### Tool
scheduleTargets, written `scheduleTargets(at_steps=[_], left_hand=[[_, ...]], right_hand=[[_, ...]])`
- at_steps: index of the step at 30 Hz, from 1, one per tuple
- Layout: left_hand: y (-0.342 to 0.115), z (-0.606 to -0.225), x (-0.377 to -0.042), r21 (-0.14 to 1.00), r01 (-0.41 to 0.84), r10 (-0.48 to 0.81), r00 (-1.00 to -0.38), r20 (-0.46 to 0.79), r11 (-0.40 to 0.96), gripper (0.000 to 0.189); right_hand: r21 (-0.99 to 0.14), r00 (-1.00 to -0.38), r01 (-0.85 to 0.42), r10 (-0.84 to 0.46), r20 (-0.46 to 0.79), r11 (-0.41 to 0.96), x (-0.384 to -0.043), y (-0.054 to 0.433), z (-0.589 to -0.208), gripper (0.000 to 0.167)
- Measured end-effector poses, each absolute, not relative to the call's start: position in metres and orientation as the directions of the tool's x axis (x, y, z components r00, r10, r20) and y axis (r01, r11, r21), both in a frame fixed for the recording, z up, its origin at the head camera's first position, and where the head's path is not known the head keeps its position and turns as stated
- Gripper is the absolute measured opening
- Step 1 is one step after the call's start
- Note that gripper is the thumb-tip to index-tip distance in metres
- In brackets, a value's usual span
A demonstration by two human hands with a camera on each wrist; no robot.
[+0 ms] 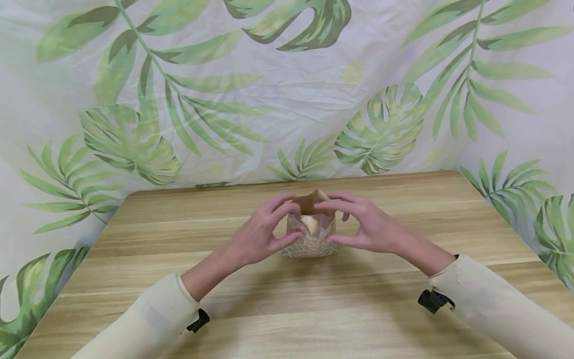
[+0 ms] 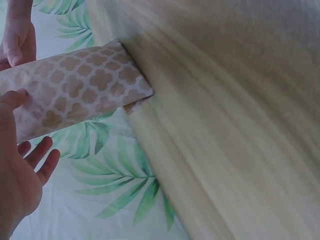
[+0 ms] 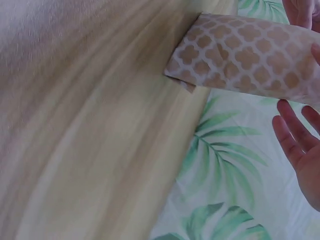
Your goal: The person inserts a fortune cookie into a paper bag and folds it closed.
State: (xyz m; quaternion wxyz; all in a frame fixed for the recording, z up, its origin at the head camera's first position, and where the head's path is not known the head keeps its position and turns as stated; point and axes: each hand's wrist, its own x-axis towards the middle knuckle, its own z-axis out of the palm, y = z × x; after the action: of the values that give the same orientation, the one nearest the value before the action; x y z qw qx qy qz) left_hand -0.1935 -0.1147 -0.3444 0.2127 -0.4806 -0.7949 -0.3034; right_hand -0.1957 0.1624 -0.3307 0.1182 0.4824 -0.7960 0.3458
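Note:
A brown paper bag [image 1: 309, 248] with a white lattice pattern stands upright on the wooden table, its mouth spread open at the top. At its left side, my left hand [image 1: 260, 232] pinches the rim, thumb on the near face and index finger over the edge. Opposite it, my right hand [image 1: 369, 227] holds the right edge between thumb and fingers. Some other fingers of each hand stay spread off the paper, as both wrist views show. A pale tan patch shows within the mouth; I cannot tell what it is. Both wrist views show the bag's patterned face [image 2: 75, 90] close up.
The wooden table [image 1: 314, 319] reaches back to a white cloth [image 1: 296, 94] printed with green leaves, which hangs behind and at the sides. A black wrist device [image 1: 435, 301] sits under the right sleeve, another black device [image 1: 199, 320] under the left.

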Motion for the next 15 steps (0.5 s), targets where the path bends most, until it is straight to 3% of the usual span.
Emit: scheduleTargets(at_steps=[8, 15], left_hand=[[-0.109, -0.357, -0.193, 0.530, 0.816, 0.601, -0.547, 0.583, 0.228, 0.101], [-0.101, -0.364, -0.189, 0.622, 0.754, 0.560, -0.615, 0.555, 0.211, 0.108]], right_hand=[[-0.633, -0.628, -0.735, -0.596, 0.501, 0.242, -0.195, 0.154, -0.343, 0.103], [-0.700, -0.676, -0.679, -0.561, 0.477, 0.223, -0.192, 0.149, -0.354, 0.101]])
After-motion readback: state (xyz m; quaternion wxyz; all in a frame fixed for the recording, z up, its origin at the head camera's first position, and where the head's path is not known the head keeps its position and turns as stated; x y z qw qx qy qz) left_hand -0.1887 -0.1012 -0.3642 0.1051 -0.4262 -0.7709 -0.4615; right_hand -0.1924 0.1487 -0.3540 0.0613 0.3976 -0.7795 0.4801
